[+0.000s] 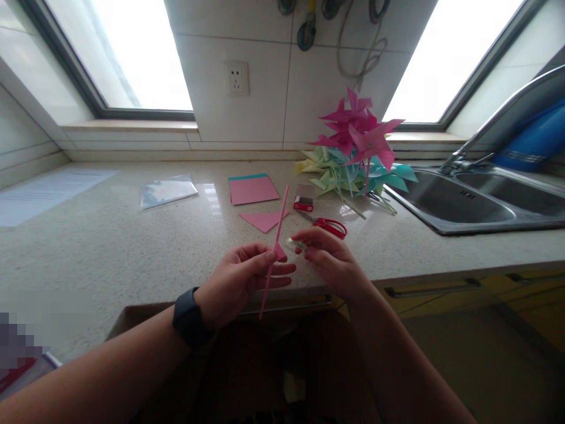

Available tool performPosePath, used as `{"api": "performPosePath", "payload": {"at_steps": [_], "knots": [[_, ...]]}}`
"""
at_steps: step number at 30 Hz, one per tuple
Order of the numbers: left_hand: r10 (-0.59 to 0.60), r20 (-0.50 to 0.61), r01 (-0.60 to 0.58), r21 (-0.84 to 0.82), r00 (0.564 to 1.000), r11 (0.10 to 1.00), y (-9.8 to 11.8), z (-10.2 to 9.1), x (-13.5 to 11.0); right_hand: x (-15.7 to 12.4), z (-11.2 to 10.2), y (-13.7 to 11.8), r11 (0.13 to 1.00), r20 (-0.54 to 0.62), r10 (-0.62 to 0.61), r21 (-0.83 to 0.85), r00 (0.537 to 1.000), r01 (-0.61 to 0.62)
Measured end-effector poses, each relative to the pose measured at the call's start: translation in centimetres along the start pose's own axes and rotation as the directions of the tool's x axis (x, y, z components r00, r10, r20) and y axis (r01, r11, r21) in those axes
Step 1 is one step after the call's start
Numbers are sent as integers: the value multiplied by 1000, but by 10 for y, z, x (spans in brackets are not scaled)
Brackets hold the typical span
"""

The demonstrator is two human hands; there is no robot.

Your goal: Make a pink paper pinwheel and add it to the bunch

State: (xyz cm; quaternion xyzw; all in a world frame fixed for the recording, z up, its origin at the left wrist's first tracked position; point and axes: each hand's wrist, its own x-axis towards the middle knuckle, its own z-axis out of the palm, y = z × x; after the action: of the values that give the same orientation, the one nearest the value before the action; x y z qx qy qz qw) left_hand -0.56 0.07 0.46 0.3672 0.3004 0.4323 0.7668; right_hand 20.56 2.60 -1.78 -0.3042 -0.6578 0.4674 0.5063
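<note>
My left hand (pixel 241 274) is closed on a thin pink stick (pixel 281 215), which slants up and away from me, and on a small folded piece of pink paper (pixel 279 253) pinched against it. Close by on the right, my right hand (pixel 333 259) pinches a small whitish, partly see-through thing (pixel 295 244), too small to name. The two hands are apart, above the counter's front edge. Just beyond them lie a pink paper triangle (pixel 263 220), red-handled scissors (pixel 329 225) and a small red box (pixel 303 201). Behind the triangle is a stack of pink paper (pixel 253 189).
Paper pinwheels (pixel 368 141) in pink, green, yellow and blue are heaped at the back right. Beside them is a steel double sink (pixel 445 227) with a faucet (pixel 481 132). A plastic packet (pixel 169 193) and a printed sheet (pixel 48 191) lie on the left of the counter (pixel 176 247).
</note>
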Motion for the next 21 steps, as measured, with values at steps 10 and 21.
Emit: {"api": "performPosePath", "payload": {"at_steps": [10,21], "knots": [[59,-79,-59,-1,995,998,1,4,0,0,5,-5,996,81,71,-68,994,-66],[76,28,-76,-15,997,997,-9,-2,6,1,1,-9,992,189,26,-129,982,-2]]}}
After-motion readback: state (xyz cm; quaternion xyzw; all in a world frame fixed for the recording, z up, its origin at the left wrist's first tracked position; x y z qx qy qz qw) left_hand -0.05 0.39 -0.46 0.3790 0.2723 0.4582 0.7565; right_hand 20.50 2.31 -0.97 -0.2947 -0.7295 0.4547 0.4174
